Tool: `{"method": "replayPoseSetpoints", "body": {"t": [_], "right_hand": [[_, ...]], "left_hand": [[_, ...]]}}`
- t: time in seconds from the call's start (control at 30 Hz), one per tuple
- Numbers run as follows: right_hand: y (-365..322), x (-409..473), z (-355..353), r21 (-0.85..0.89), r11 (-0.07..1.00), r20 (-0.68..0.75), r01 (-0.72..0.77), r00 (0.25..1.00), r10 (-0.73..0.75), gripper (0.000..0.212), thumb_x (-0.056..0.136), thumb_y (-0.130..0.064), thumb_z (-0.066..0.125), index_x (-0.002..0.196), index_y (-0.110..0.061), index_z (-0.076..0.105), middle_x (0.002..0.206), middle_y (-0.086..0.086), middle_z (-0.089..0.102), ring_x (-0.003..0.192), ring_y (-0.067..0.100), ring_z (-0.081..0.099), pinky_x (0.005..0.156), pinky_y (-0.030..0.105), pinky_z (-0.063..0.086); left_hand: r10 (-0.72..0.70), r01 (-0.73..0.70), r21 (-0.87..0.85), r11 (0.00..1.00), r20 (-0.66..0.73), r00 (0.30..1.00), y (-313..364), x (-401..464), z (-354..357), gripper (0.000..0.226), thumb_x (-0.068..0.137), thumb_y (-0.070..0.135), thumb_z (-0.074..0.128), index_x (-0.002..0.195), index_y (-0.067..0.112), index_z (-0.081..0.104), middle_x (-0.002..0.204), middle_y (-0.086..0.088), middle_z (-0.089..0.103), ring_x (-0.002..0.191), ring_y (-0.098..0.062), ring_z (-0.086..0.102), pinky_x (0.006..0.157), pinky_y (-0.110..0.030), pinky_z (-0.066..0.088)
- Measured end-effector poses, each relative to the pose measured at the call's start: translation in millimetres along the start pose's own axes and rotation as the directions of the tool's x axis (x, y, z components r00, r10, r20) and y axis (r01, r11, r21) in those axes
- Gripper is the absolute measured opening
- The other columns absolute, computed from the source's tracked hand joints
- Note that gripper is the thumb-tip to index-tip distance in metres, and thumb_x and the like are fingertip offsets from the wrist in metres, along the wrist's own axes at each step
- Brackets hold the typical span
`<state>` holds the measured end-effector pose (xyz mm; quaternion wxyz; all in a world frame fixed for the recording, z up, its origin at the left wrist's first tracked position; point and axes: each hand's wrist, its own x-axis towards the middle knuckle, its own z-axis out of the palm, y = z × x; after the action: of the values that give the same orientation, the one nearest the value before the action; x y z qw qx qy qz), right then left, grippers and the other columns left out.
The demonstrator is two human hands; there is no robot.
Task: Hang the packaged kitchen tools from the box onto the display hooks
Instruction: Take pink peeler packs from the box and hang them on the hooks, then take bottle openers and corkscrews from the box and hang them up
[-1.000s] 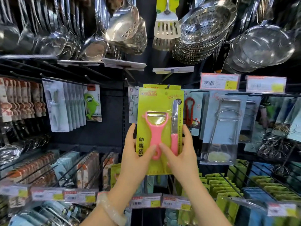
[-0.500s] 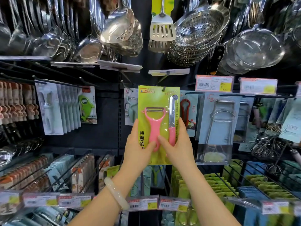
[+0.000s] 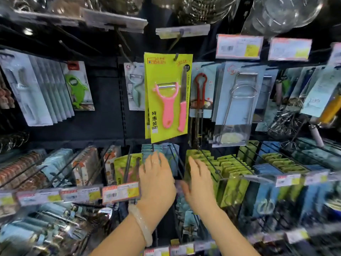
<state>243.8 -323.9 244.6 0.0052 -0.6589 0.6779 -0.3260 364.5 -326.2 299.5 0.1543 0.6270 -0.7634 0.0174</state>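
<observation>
Peeler card (image 3: 168, 97) on hook (image 3: 176, 56), I see both hands, left (image 3: 156, 179) and right (image 3: 200, 183), released, empty. Card light, stiff, bendy; I'd pinch bottom edge, not blister.

Metal strainers (image 3: 282, 12) along the top: cut by the upper edge, smeared by motion blur. Second green card (image 3: 147, 111) behind the front green peeler pack (image 3: 168, 97): only a left sliver shows, contents hidden. Price labels (image 3: 239, 46) at upper right: print too blurred to read. Both forearms run out at the bottom edge. Right hand (image 3: 198, 185): fingers blurred, tips lost against the green packs (image 3: 230, 163) behind. Near-left packages (image 3: 46, 231): blurred, contents unclear. Far-right items cut by the right edge.
</observation>
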Motion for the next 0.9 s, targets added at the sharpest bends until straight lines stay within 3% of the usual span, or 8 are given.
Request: {"method": "replayPoseSetpoints", "body": {"t": [0.07,0.1,0.2,0.27,0.37,0.5,0.67,0.9], "right_hand": [[20,-31,15,-0.04,0.999,-0.03,0.014,0.999,-0.016,0.079,0.071,-0.011,0.076,0.14,-0.005,0.038,0.135,0.024,0.047,0.122,0.041,0.049,0.097,0.048,0.045],[28,-46,20,-0.071,0.997,-0.039,0.005,0.999,-0.007,0.078,0.067,-0.011,0.078,0.135,-0.005,0.041,0.129,0.024,0.053,0.115,0.042,0.055,0.091,0.049,0.05],[48,-86,24,-0.152,0.987,-0.021,-0.054,0.998,0.052,0.076,0.062,-0.016,0.078,0.131,-0.005,0.045,0.123,0.023,0.057,0.108,0.04,0.06,0.084,0.047,0.054],[62,-112,27,-0.223,0.966,0.042,-0.133,0.988,0.145,0.08,0.058,-0.015,0.083,0.13,-0.005,0.05,0.121,0.022,0.059,0.106,0.04,0.061,0.083,0.046,0.053],[81,-152,32,-0.3,0.924,0.111,-0.236,0.953,0.28,0.081,0.054,-0.019,0.085,0.127,-0.002,0.055,0.114,0.022,0.061,0.099,0.04,0.063,0.078,0.043,0.055],[101,-206,38,-0.389,0.853,0.175,-0.348,0.881,0.44,0.085,0.039,-0.029,0.085,0.116,-0.005,0.06,0.099,0.014,0.065,0.083,0.032,0.067,0.066,0.034,0.056],[114,-252,32,-0.411,0.784,0.283,-0.465,0.752,0.595,0.064,0.089,-0.02,0.051,0.146,-0.008,0.026,0.141,0.017,0.036,0.13,0.037,0.034,0.106,0.042,0.03],[149,-280,20,-0.454,0.733,0.304,-0.506,0.685,0.662,0.068,0.085,-0.018,0.055,0.145,-0.01,0.025,0.139,0.016,0.034,0.129,0.036,0.031,0.105,0.041,0.027]], "left_hand": [[0.147,-0.148,0.034,0.988,0.026,0.989,10,-18,14,0.08,0.089,0.028,0.058,0.15,0.004,0.013,0.157,-0.017,0.011,0.144,-0.031,0.017,0.114,-0.043,0.02],[0.233,-0.234,0.039,0.971,0.028,0.972,15,-26,22,0.085,0.075,0.029,0.074,0.144,0.001,0.033,0.149,-0.023,0.03,0.137,-0.034,0.034,0.108,-0.045,0.033],[0.399,-0.403,0.064,0.913,0.07,0.914,26,-48,53,0.079,0.029,0.024,0.092,0.103,0.007,0.072,0.107,-0.016,0.069,0.095,-0.032,0.068,0.075,-0.042,0.056],[0.455,-0.467,0.005,0.884,0.221,0.863,34,-66,71,0.078,0.052,0.031,0.087,0.123,0.008,0.061,0.126,-0.016,0.058,0.115,-0.031,0.058,0.091,-0.04,0.049],[0.541,-0.562,-0.036,0.826,0.326,0.775,43,-91,107,0.065,0.094,0.027,0.048,0.15,0.016,0.017,0.154,-0.009,0.019,0.143,-0.027,0.016,0.114,-0.038,0.018],[0.582,-0.617,-0.081,0.783,0.446,0.68,58,-120,140,0.069,0.094,0.027,0.05,0.15,0.016,0.012,0.156,-0.009,0.014,0.144,-0.027,0.013,0.115,-0.038,0.016],[0.592,-0.66,-0.116,0.743,0.574,0.566,76,-154,174,0.073,0.092,0.028,0.054,0.15,0.017,0.013,0.155,-0.009,0.017,0.144,-0.028,0.014,0.115,-0.04,0.017],[0.605,-0.704,-0.105,0.702,0.609,0.513,106,-173,195,0.068,0.093,0.029,0.052,0.149,0.017,0.016,0.153,-0.009,0.021,0.142,-0.028,0.018,0.115,-0.041,0.02]]}}
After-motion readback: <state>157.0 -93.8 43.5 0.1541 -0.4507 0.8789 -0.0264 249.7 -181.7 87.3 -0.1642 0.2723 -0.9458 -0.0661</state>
